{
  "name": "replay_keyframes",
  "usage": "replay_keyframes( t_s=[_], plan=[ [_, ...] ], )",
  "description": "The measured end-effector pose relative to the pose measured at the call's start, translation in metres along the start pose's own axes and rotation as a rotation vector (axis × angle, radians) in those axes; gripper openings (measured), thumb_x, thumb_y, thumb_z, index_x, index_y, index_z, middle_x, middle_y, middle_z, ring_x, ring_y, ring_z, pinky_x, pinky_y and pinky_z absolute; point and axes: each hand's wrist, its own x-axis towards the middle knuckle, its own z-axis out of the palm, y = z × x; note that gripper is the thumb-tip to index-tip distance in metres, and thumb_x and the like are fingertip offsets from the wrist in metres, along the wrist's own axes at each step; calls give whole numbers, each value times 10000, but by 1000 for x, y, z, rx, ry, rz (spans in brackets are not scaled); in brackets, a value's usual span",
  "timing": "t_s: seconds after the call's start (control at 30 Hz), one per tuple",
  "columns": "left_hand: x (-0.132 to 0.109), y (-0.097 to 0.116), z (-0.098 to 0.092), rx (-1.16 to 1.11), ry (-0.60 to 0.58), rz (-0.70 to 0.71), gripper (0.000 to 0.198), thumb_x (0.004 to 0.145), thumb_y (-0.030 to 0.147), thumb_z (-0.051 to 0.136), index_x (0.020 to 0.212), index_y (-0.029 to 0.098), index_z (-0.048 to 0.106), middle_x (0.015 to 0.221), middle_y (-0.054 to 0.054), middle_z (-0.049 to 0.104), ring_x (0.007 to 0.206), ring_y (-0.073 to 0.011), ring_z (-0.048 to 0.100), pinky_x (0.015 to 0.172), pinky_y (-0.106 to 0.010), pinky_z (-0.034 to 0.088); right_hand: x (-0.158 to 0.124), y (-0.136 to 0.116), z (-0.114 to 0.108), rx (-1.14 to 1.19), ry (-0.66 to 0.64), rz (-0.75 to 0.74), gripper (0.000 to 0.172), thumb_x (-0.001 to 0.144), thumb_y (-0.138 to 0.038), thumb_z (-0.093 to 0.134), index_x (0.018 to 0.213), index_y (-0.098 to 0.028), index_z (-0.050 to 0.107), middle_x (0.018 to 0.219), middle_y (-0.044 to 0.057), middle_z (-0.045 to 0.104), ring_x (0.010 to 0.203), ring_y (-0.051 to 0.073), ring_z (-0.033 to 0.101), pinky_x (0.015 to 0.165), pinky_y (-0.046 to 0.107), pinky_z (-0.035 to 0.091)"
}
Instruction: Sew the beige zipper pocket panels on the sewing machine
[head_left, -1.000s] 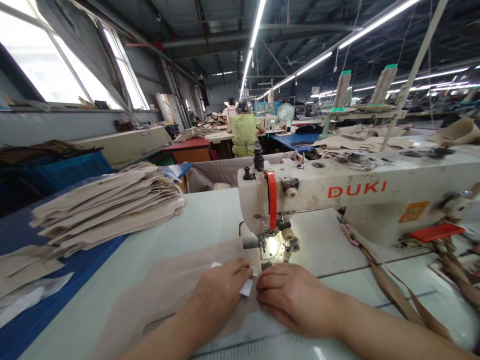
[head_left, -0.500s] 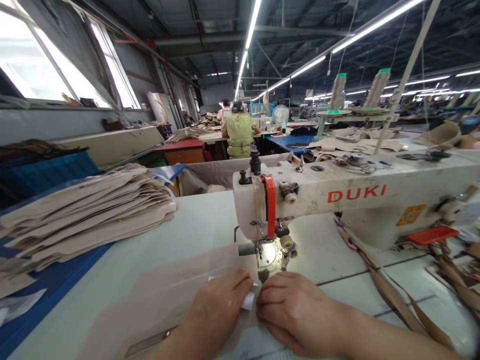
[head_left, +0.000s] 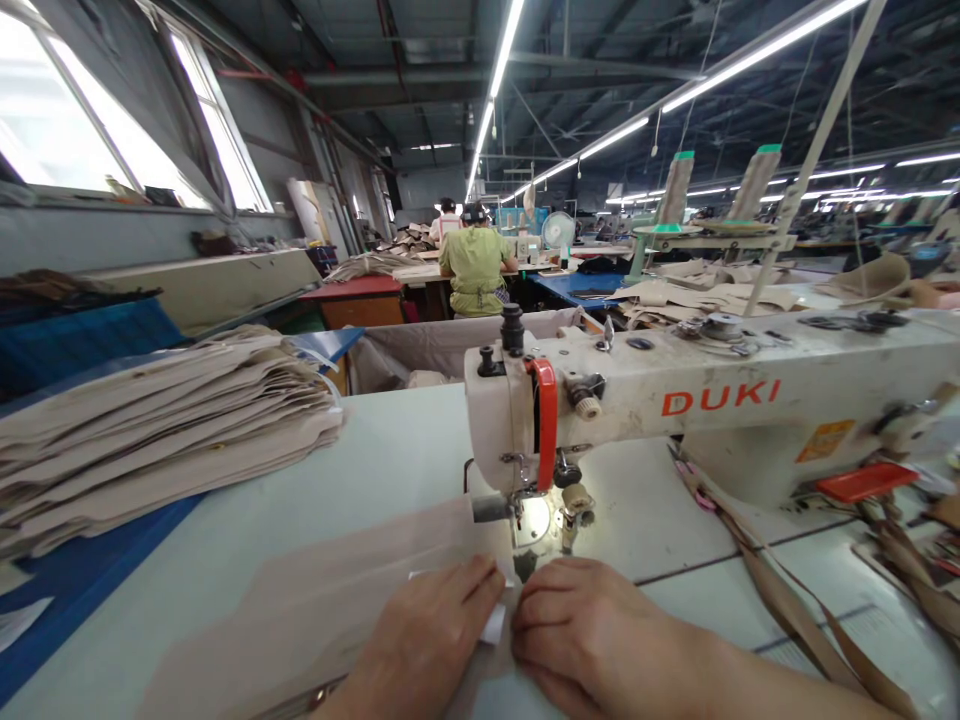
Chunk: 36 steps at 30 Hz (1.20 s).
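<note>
A thin beige fabric panel (head_left: 315, 590) lies flat on the sewing table, its right edge at the presser foot of a white sewing machine (head_left: 600, 400). My left hand (head_left: 435, 635) rests on this panel with its fingers together, pressing down a small white slip (head_left: 493, 626) that pokes out beneath the fingertips. Just right of it, my right hand (head_left: 577, 630) has curled fingers closed at the fabric's edge; its fingertips are partly hidden. Both hands are just in front of the lit needle plate (head_left: 534, 520). A small metal piece (head_left: 322, 692) shows beside my left wrist.
Stacked beige fabric pieces (head_left: 172, 430) lie at the left on a blue surface (head_left: 112, 570). Scissors with pink handles (head_left: 701, 495) and brown straps (head_left: 780, 590) lie right of the needle. Thread cones (head_left: 677, 190) stand behind the machine. A person in a yellow-green top (head_left: 474, 265) sits ahead.
The view has shifted slightly, so the hands and needle area appear a little lower. Both hands keep nearly the same grip and place by the machine.
</note>
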Motion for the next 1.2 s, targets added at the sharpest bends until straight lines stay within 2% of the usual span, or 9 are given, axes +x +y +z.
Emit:
replay_keyframes(
  t_s=[0.27,0.5,0.67,0.8,0.97,1.03,1.2],
  plan=[
    [0,1,-1,27,13,6,399,820,-62,311,991,195,564,901,-28,732,724,-176,719,602,-271,565,-1,1,1,24,7,29,161,930,-190,514,849,-162,651,862,33,698,828,167,584,834,269,446],
    [-3,1,0,11,-54,-10,386,806,-47,352,1001,192,584,921,-36,732,734,-179,717,625,-274,579,-3,1,3,66,8,53,156,936,-199,510,875,-172,651,869,37,691,842,177,581,841,274,446],
    [-2,1,-1,35,-86,12,390,784,-58,379,986,184,610,928,-48,739,743,-184,723,624,-271,587,-1,8,4,25,44,123,175,929,-168,493,856,-169,652,811,51,663,785,185,558,783,291,452],
    [-3,0,-2,73,-195,23,452,734,-69,384,1032,155,639,992,-84,745,764,-195,731,645,-285,602,4,12,4,-28,57,247,178,938,-147,483,957,-157,660,849,60,656,813,202,555,780,307,450],
    [-7,-2,-7,55,-377,-19,556,667,-39,427,1144,134,652,1133,-112,731,862,-209,741,713,-288,614,9,9,1,-75,-39,296,171,949,-175,504,978,-163,672,903,61,645,872,216,550,802,324,456],
    [-10,-3,-10,30,-389,-47,568,689,-13,446,1196,149,645,1223,-106,702,944,-211,736,765,-286,612,11,7,-1,-94,-62,307,166,958,-188,507,958,-162,670,917,61,642,887,217,550,816,327,456],
    [-20,-4,-15,-65,-259,-50,418,889,130,447,1258,192,635,1288,-78,671,1047,-195,709,847,-282,597,12,6,-1,-102,-69,303,150,964,-197,521,923,-167,662,904,53,640,885,209,551,820,317,454]
  ],
)
